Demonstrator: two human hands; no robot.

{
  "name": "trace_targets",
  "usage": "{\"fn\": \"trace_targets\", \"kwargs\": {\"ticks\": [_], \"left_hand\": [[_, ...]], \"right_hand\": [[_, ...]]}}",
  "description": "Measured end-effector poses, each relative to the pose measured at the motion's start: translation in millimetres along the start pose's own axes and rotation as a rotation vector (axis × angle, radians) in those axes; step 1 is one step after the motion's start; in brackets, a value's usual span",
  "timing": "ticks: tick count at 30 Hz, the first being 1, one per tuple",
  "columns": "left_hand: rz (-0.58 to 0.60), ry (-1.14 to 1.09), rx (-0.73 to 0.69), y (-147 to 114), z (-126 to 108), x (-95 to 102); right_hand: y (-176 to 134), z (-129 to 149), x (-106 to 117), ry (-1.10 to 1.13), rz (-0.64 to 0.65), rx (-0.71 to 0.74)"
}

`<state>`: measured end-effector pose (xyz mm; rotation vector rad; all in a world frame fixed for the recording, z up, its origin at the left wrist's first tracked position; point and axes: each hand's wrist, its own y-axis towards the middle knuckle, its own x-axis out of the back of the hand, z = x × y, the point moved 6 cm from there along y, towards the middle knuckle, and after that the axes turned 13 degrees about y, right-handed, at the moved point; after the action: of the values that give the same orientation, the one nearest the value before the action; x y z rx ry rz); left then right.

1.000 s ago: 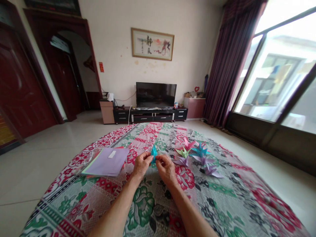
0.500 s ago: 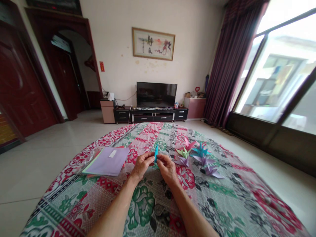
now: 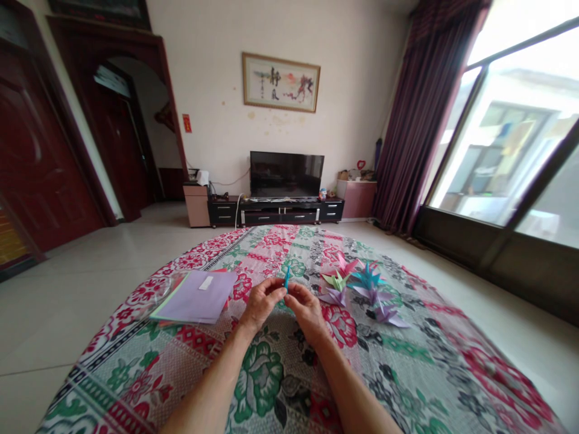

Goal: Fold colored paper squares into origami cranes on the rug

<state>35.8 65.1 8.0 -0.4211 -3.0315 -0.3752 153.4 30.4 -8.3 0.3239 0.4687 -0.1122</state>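
A small piece of folded blue paper [image 3: 287, 276] stands upright between my hands, seen nearly edge-on. My left hand [image 3: 263, 303] pinches it from the left with thumb and fingers. From the right, my right hand [image 3: 306, 307] grips the same paper, its thumb close to the left thumb. The lower part of the paper is hidden by the fingers. To the right of my hands lie several folded paper cranes: a blue one [image 3: 368, 276], a green one [image 3: 336, 281], a pink one [image 3: 344, 265] and purple ones [image 3: 389, 314].
A stack of coloured paper sheets [image 3: 194, 301], purple on top with a small white label, lies left of my hands. A patterned cloth [image 3: 181, 374] covers the round table. Beyond it stand a television [image 3: 287, 175] and a low black cabinet [image 3: 265, 216].
The blue paper shows narrower and lower between my fingers than before. My thumbs have shifted slightly closer together; the cranes and the sheets stay where they were.
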Motion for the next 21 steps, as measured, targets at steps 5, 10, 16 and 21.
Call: {"fn": "trace_targets", "kwargs": {"ticks": [5,10,16,21], "left_hand": [[-0.048,0.256,-0.119,-1,-7,-0.4],[-0.094,0.44,-0.257,-3,-16,-2.7],[-0.052,0.39,-0.227,-2,-13,-3.5],[0.032,0.224,-0.136,0,-8,-4.6]], "right_hand": [[-2,-4,0,0.24,-0.018,-0.14],[-1,-3,0,0.356,-0.038,-0.162],[-3,-3,0,0.342,-0.046,-0.168],[-2,-6,5,0.27,-0.099,-0.169]]}}
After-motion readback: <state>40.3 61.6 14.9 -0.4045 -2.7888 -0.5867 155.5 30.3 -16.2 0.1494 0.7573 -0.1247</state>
